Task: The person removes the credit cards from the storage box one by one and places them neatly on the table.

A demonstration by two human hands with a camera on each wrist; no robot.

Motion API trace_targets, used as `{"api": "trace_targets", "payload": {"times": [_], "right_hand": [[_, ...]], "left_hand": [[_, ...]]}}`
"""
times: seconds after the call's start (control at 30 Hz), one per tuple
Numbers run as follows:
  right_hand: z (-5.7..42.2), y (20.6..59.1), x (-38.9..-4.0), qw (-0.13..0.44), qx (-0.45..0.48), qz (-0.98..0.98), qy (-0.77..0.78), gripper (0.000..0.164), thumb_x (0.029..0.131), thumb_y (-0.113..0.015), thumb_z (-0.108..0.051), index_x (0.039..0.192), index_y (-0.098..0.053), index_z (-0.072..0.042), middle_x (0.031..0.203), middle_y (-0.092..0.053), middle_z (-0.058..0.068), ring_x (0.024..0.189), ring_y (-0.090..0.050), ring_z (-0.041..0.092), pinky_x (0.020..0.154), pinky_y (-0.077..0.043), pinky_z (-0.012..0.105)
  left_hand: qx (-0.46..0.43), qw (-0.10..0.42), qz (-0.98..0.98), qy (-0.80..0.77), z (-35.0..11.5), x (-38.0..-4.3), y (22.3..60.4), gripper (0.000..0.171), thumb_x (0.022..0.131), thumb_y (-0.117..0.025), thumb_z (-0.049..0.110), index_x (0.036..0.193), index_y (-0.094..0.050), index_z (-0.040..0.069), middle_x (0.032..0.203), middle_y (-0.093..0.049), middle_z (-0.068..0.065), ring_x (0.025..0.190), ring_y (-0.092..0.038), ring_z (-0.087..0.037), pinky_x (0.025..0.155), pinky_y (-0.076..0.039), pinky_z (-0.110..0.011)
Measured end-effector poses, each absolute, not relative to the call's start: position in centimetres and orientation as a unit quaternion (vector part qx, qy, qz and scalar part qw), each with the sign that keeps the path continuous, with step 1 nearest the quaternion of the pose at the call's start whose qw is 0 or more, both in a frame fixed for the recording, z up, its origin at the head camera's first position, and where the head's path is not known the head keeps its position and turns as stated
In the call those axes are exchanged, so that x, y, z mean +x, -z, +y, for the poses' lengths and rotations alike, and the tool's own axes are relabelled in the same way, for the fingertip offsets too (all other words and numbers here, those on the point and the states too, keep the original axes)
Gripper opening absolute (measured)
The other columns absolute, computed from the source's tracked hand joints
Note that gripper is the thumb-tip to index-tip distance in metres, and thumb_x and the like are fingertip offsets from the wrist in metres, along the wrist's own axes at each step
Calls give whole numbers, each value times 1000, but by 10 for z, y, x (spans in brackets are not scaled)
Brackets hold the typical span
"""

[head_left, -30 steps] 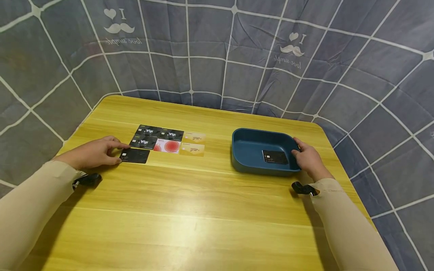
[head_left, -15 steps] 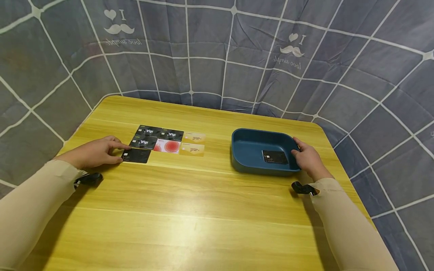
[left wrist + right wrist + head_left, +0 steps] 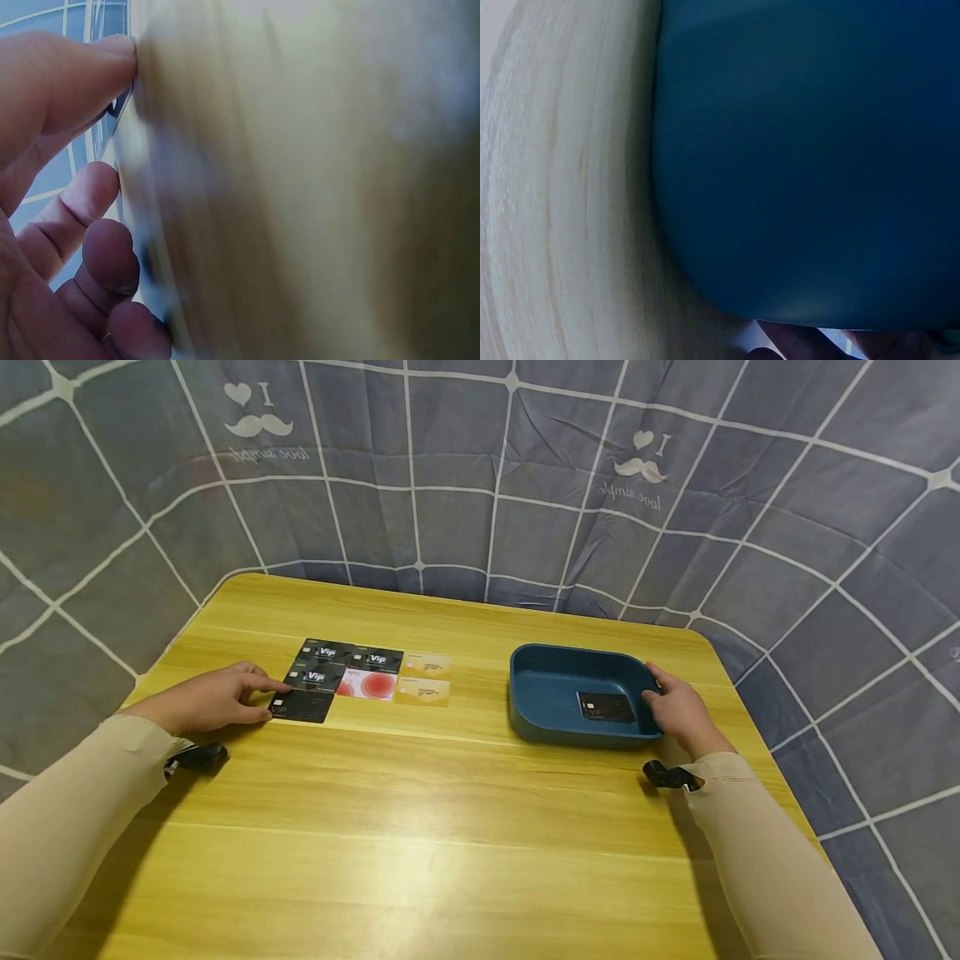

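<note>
At the table's left side, my left hand touches the left end of a plain black VIP card, index fingertip at its upper corner and thumb at its lower left. The card lies flat below three black cards with white "Vip" lettering. In the left wrist view, the thumb and the loosely bent fingers show close to the tabletop. My right hand holds the right wall of a dark blue box, thumb over the rim. Another black VIP card lies inside the box.
A white card with red circles and two gold cards adjoin the black cards, in neat rows. The wooden table has a grey-blue checked cloth hanging behind and at its sides.
Over the second, my left hand nudged the plain black card slightly to the right, closer under the row above. The right hand and the box stayed put; the head view shifted slightly.
</note>
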State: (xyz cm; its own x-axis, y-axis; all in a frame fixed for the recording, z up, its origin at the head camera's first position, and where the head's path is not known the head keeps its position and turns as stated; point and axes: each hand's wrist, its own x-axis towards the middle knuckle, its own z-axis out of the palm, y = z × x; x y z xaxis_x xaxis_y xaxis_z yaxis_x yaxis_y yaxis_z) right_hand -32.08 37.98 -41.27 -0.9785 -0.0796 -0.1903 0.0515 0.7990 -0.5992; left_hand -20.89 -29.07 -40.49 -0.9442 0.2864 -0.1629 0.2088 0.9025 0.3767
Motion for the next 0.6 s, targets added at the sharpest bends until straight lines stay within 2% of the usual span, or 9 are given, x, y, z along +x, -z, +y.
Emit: {"api": "trace_targets", "payload": {"times": [0.4, 0.6], "right_hand": [[380, 415, -318, 98, -6, 942, 320, 65, 112, -44, -17, 170, -14, -17, 170, -18, 31, 156, -21, 54, 122, -28, 67], [378, 417, -317, 95, -11, 946, 310, 65, 112, -44, -18, 170, -15, -16, 169, -21, 31, 156, -21, 54, 122, -27, 67]], "left_hand": [[136, 102, 969, -181, -293, -212, 410, 49, 95, -77, 21, 141, -68, 10, 123, -61, -11, 94, -52, -18, 79, -44, -33], [122, 101, 967, -200, -291, -213, 405, 58, 95, -79, 32, 146, -64, 9, 122, -61, -12, 90, -52, -18, 75, -43, -31]]}}
